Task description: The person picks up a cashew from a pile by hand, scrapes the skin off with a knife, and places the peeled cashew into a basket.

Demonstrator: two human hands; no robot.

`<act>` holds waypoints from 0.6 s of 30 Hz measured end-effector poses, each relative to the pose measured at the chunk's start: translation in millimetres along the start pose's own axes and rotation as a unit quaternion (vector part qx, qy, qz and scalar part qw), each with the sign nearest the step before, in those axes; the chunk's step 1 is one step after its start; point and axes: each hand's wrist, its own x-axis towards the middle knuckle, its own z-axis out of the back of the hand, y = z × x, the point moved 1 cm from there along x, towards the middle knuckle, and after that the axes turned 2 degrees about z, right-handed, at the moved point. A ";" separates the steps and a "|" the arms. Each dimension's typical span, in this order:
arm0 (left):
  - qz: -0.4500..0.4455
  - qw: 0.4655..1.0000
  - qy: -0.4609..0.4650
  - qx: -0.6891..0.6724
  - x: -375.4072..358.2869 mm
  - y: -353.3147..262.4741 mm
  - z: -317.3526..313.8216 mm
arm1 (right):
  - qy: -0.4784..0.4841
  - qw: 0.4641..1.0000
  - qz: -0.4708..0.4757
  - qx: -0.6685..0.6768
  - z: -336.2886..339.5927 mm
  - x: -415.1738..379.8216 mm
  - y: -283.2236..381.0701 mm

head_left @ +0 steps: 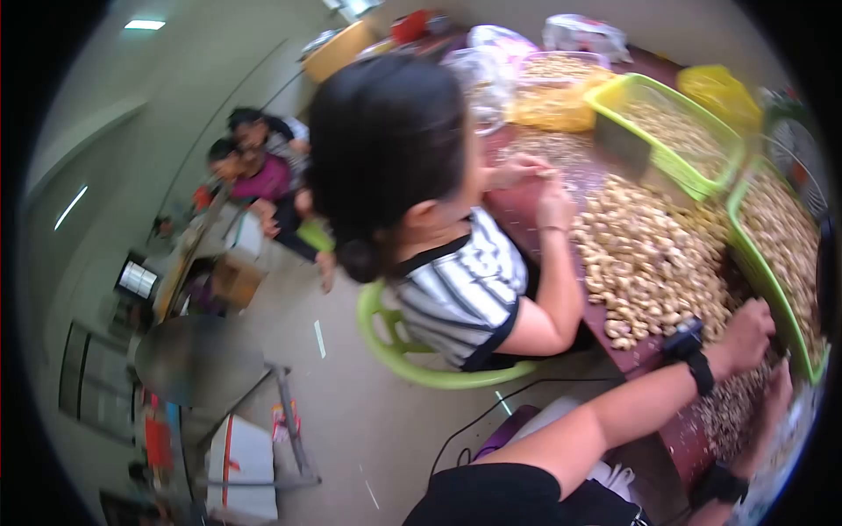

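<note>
Handling guess for the pale nuts (645,250), or what look like nuts: each piece light, firm, rounded, apt to roll; the surface seems dry rather than slick. Whether they would crack under a squeeze, I can't judge from here. Best hold is probably a fingertip pinch across the fat middle of a single piece; scooped from the heap's edge, a handful would likely spill.

Position: nuts lie in a broad loose heap on the dark red table (628,359), beyond the left hand (745,335) and off to its left. Heap's near edge comes close to the left wrist. Small brown bits (728,419) spread on the near side, below the left hand and beside the right hand (776,387). Green tub (774,296), full of brownish pieces, stands just past both hands.

Hands: left has fingers curled well in, back of the hand up; cannot tell if anything is inside. Right is seen edge-on and blurred, near the left; its opening and any hold cannot be told.

Alongside: seated neighbour (460,298), both hands raised together over the table, across the heap's far left side.
</note>
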 end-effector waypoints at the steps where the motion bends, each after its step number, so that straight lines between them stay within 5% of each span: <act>1: -0.004 0.997 0.017 -0.073 -3.3 -38.2 -22.4 | -0.029 0.997 -0.023 -0.065 51.5 -21.9 57.3; 2: 0.022 0.996 0.018 -0.086 -8.1 -44.4 -11.3 | -0.054 0.971 -0.222 0.065 50.8 -31.7 104.2; 3: 0.004 0.996 0.093 0.016 -5.3 22.0 -14.0 | -0.089 0.937 -0.248 0.230 -30.4 -35.7 30.1; 8: 0.034 0.999 0.011 -0.012 17.1 -0.5 -38.0 | -0.095 0.959 -0.250 0.099 36.6 -19.8 68.2; 13: 0.214 0.976 -0.034 0.000 25.5 13.4 -12.2 | -0.092 0.961 -0.253 0.057 36.6 -18.5 77.2; 18: 0.240 0.964 0.095 0.069 22.0 16.0 -10.0 | -0.070 0.971 -0.226 0.029 37.0 -19.1 80.3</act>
